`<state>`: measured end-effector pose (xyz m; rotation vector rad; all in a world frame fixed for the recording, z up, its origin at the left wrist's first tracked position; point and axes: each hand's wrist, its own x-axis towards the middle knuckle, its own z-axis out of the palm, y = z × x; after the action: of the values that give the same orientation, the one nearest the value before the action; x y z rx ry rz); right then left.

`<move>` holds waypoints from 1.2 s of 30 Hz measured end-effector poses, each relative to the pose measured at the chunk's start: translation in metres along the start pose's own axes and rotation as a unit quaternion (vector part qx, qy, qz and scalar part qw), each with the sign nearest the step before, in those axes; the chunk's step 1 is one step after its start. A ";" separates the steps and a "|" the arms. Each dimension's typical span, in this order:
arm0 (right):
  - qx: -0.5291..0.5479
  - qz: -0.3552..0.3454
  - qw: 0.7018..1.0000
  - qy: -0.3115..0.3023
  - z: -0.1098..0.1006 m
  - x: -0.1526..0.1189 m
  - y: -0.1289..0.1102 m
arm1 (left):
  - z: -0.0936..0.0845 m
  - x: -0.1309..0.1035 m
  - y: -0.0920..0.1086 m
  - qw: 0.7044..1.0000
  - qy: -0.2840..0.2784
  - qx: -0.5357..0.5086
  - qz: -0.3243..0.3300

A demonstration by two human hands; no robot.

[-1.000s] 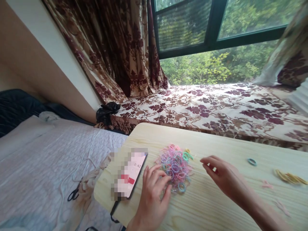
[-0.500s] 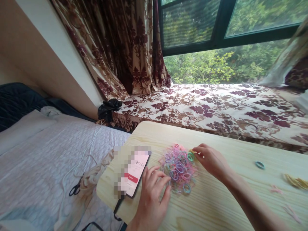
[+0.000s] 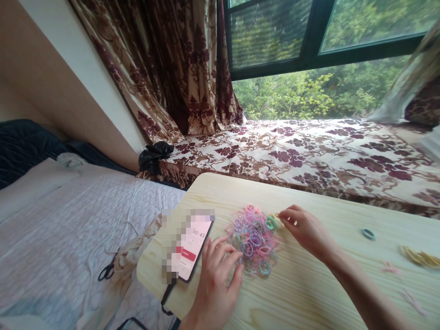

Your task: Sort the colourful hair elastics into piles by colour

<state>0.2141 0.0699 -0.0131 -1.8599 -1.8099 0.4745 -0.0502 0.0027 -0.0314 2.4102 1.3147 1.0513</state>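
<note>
A heap of small coloured hair ties (image 3: 255, 238), mostly pink, purple and clear, lies on the pale wooden table. My right hand (image 3: 304, 229) is at the heap's far right side, thumb and fingers pinched on a yellow hair tie (image 3: 277, 215); only a bit of it shows. Green hair ties (image 3: 271, 222) lie just left of those fingertips. My left hand (image 3: 220, 272) is at the heap's left edge, fingers apart and holding nothing, between the heap and a phone (image 3: 192, 247) whose screen reads 00:43.
On the table's right lie a blue-green hair tie (image 3: 368, 234), a bunch of yellow ones (image 3: 419, 256) and some pink ones (image 3: 392, 267). Left is a bed (image 3: 85, 206) with scissors (image 3: 106, 272) and a white cable. A floral window seat (image 3: 292, 156) borders the table (image 3: 220, 188) behind.
My right hand has drawn slightly right, away from the heap, with the yellow hair tie in its fingertips. My left hand has stayed put. The phone's timer moved from 00:42 to 00:43.
</note>
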 end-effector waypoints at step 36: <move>-0.156 0.247 0.940 0.176 -0.124 -0.156 0.136 | 0.012 0.012 0.011 0.997 -0.013 0.003 0.076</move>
<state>0.3872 -0.0973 -0.0038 -2.4450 -1.2269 0.0051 -0.0312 0.0079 -0.0288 2.5538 1.1434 1.0508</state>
